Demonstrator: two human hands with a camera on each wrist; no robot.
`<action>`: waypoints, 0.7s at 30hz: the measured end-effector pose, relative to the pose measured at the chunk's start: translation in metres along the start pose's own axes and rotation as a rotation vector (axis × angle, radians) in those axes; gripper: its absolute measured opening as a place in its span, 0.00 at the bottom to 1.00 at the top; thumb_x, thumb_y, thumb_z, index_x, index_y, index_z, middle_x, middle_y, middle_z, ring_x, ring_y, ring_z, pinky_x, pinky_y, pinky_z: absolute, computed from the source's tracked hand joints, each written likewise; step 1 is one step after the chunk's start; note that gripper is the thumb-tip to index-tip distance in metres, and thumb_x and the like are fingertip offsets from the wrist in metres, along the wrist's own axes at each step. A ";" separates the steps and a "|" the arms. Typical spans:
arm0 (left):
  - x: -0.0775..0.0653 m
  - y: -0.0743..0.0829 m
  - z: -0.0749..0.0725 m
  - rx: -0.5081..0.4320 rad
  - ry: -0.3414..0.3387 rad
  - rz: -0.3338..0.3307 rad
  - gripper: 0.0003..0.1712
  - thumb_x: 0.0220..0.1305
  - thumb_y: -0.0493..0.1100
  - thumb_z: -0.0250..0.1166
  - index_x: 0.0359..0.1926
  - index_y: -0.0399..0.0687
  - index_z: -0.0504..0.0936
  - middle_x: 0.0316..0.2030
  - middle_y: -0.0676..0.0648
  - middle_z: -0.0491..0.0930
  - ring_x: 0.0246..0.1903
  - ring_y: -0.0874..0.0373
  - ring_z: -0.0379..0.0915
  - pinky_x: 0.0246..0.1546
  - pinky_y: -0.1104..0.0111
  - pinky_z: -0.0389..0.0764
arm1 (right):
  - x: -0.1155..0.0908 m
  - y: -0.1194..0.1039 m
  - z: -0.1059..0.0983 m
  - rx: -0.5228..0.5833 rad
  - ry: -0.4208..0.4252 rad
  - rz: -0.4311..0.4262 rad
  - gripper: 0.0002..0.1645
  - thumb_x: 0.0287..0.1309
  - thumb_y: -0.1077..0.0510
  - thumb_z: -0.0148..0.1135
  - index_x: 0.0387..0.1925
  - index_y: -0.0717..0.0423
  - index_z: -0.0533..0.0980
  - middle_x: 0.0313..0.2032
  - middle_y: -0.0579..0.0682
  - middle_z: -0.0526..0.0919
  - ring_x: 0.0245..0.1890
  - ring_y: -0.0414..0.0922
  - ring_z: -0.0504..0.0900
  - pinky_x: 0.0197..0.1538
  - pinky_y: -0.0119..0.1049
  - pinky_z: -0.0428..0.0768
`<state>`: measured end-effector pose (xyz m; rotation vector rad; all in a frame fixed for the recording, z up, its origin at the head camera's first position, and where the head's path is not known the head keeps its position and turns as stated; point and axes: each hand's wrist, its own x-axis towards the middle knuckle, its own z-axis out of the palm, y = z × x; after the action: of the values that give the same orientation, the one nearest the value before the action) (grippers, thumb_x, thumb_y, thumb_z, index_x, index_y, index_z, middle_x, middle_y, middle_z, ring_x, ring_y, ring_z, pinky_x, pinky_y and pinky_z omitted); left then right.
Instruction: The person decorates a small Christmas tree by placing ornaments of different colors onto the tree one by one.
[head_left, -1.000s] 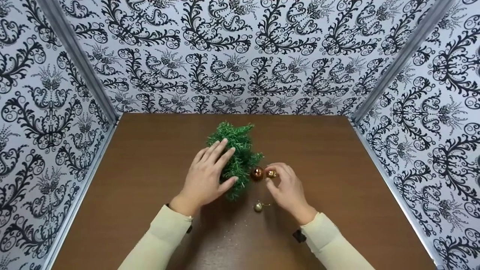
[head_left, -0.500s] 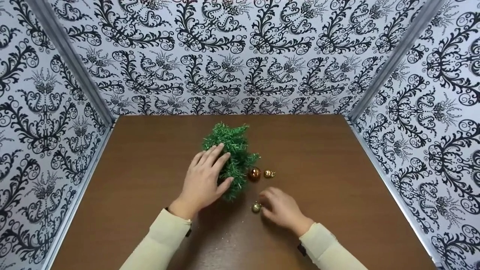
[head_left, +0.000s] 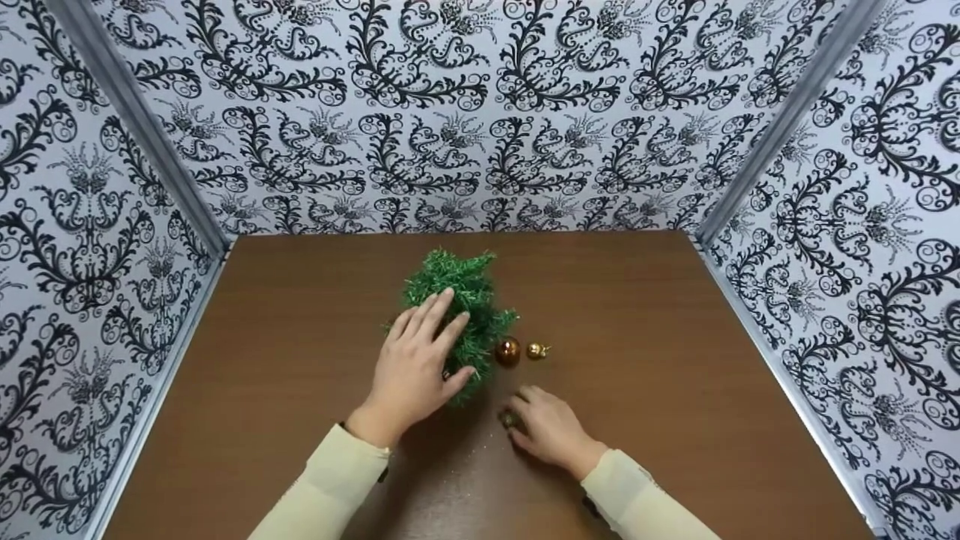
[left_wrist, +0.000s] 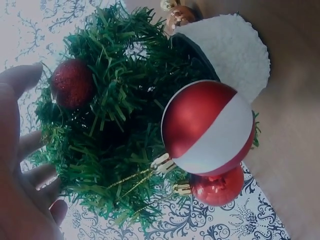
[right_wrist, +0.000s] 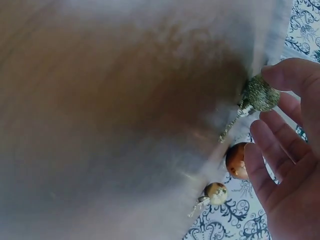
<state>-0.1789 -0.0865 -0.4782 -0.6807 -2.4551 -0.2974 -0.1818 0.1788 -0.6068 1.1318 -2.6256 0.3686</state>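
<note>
The left hand (head_left: 411,360), its fingers outstretched and gripping nothing, is laid against the near left side of a green tinsel Christmas tree (head_left: 457,277), presumably so that the tree is steadied. By the right hand (head_left: 551,427), off the tree's near right side, a small, round, green-gold glitter ball (right_wrist: 262,94) is pinched between thumb and fingers; its cord (right_wrist: 230,127) is not gripped, perhaps so that the loop is left free. The tree itself is set on the counter (head_left: 300,315), apparently upright, its weight seemingly borne by a white, rough-textured base (left_wrist: 240,55). On its branches a red-and-white ball (left_wrist: 210,125), a shiny red ball (left_wrist: 220,189) and a dark red glittered ball (left_wrist: 73,83) are carried; the first two are fitted with gold caps and cords, by which they appear to be hung. Just right of the tree a shiny copper-coloured ball (head_left: 508,351) is placed, with a small gold ball (head_left: 536,350) set farther right, both probably put there for easy reach. Behind the tree, the counter is backed by white wallpaper (head_left: 420,135) with black scrolls.
</note>
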 end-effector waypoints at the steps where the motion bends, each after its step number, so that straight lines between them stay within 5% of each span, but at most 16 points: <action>1: 0.000 0.000 0.001 0.004 -0.004 0.003 0.43 0.54 0.63 0.71 0.67 0.49 0.74 0.75 0.41 0.56 0.70 0.44 0.57 0.67 0.49 0.59 | 0.000 0.000 0.001 0.000 -0.001 -0.005 0.19 0.49 0.55 0.74 0.44 0.52 0.81 0.38 0.47 0.75 0.36 0.45 0.77 0.36 0.44 0.81; 10: -0.003 0.002 -0.004 -0.022 -0.051 0.021 0.41 0.54 0.63 0.71 0.64 0.47 0.77 0.75 0.41 0.54 0.71 0.44 0.54 0.68 0.48 0.57 | 0.000 -0.005 0.003 -0.019 0.029 -0.028 0.14 0.48 0.60 0.74 0.39 0.52 0.83 0.36 0.46 0.79 0.36 0.45 0.78 0.43 0.43 0.81; 16: -0.018 -0.008 -0.013 -0.039 0.028 0.008 0.39 0.48 0.56 0.76 0.60 0.44 0.80 0.69 0.35 0.64 0.67 0.39 0.60 0.64 0.45 0.61 | 0.013 -0.014 0.008 -0.021 0.024 -0.088 0.09 0.52 0.59 0.71 0.38 0.50 0.85 0.36 0.45 0.81 0.37 0.45 0.77 0.44 0.40 0.79; 21: 0.001 0.002 -0.003 -0.060 0.009 0.061 0.38 0.49 0.56 0.75 0.59 0.43 0.80 0.67 0.34 0.66 0.67 0.37 0.61 0.64 0.45 0.61 | -0.002 -0.003 -0.006 -0.041 0.013 -0.011 0.07 0.53 0.59 0.72 0.36 0.49 0.84 0.34 0.44 0.81 0.35 0.45 0.77 0.39 0.40 0.78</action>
<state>-0.1768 -0.0854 -0.4747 -0.7760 -2.4207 -0.3504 -0.1773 0.1804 -0.6015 1.1270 -2.6025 0.3176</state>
